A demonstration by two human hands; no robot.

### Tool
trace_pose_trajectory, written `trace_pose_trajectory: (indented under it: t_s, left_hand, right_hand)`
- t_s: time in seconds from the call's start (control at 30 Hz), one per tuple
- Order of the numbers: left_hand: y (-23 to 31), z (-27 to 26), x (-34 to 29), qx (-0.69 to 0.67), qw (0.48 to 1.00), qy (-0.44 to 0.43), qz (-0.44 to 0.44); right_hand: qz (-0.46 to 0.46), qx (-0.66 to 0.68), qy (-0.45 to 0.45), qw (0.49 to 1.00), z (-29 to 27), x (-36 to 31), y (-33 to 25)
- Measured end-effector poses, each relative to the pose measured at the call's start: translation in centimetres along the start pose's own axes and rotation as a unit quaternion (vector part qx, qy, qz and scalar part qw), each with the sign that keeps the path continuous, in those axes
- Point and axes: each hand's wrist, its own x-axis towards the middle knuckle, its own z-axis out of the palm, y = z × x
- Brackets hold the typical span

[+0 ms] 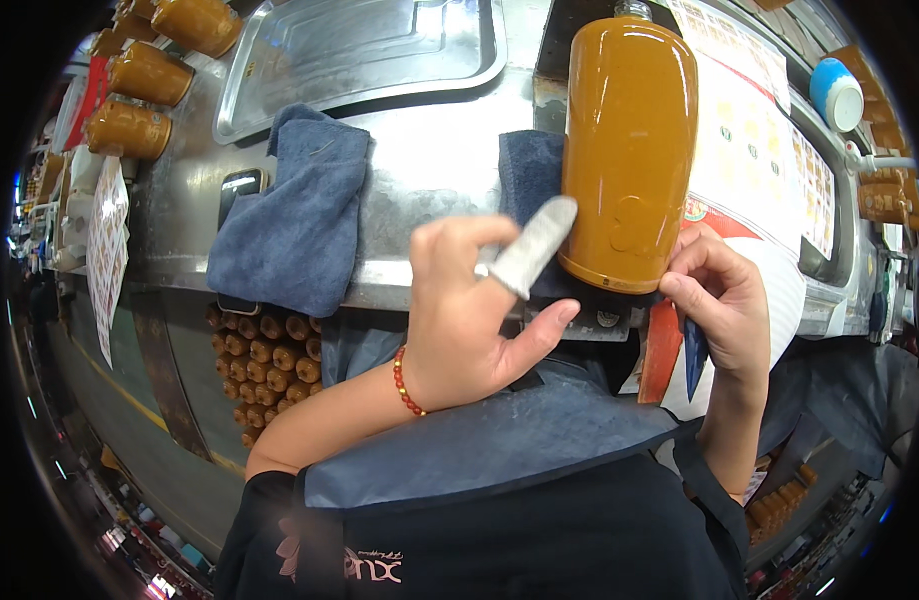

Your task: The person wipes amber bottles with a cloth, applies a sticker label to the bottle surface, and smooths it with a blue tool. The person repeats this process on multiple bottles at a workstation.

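Observation:
A large glossy amber-brown bottle [631,150] lies on its side, its threaded neck pointing away from me and its base toward me. My left hand [464,310] hovers left of the base, thumb and index finger apart, the other fingers curled. A whitish cloth finger cover [532,246] sits on its index finger, the tip at or very near the bottle's side. At the base's lower right corner, my right hand [721,295] pinches thumb and index finger together; what lies between them is too small to make out. Partly under the bottle is a dark blue cloth [529,170].
A metal tray [379,50] stands at the back, with a folded blue cloth [299,215] and a phone [241,188] before it. Sticker sheets [744,130] lie to the right. Amber jars [129,130] stand far left; several brown bottles [269,360] are stacked below the bench edge.

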Motion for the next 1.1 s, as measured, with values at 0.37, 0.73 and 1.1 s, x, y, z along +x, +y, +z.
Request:
trace_pose_trajectory:
  t_s: [0.37, 0.73, 1.1]
  left_hand:
    - [0.8, 3.6, 5.1, -0.019, 0.991, 0.038, 0.124]
    - [-0.5, 3.5, 4.6, -0.058, 0.994, 0.035, 0.091]
    - [-1.2, 3.3, 4.0, -0.113, 0.991, 0.011, 0.071]
  right_hand:
    - [-0.003, 0.003, 0.015, 1.000, 0.2, -0.1, 0.0]
    - [-0.019, -0.045, 0.018, 0.999, -0.3, -0.4, -0.4]
    - [-0.022, -0.043, 0.030, 0.998, -0.5, -0.6, -0.3]
